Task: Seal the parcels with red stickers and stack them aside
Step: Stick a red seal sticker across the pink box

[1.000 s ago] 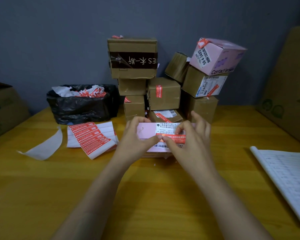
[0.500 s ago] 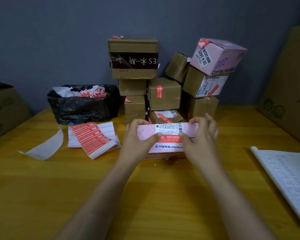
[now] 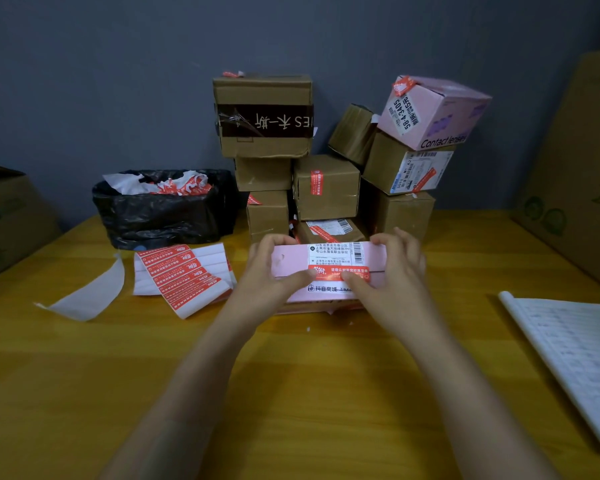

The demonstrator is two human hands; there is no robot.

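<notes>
A flat pink parcel (image 3: 291, 261) with a white address label stands on the yellow table (image 3: 291, 393) in front of me. A red sticker (image 3: 338, 273) lies across its front seam. My left hand (image 3: 274, 271) grips the parcel's left end, thumb pressing beside the sticker. My right hand (image 3: 392, 275) grips the right end, thumb on the sticker's right part. Behind it rises a stack of sealed parcels (image 3: 326, 187), brown boxes and one pink box (image 3: 430, 112) on top. A sheet of red stickers (image 3: 182, 275) lies to the left.
A black bin bag (image 3: 160, 213) full of sticker backings sits at the back left. A loose white backing strip (image 3: 87, 296) lies left of the sheet. An open notebook (image 3: 575, 351) lies at the right. Large cartons stand at the far left (image 3: 4, 220) and far right (image 3: 575, 174).
The right hand slid from the sticker's middle to the parcel's right end, and the sticker now lies flat across the seam. The left hand kept its hold.
</notes>
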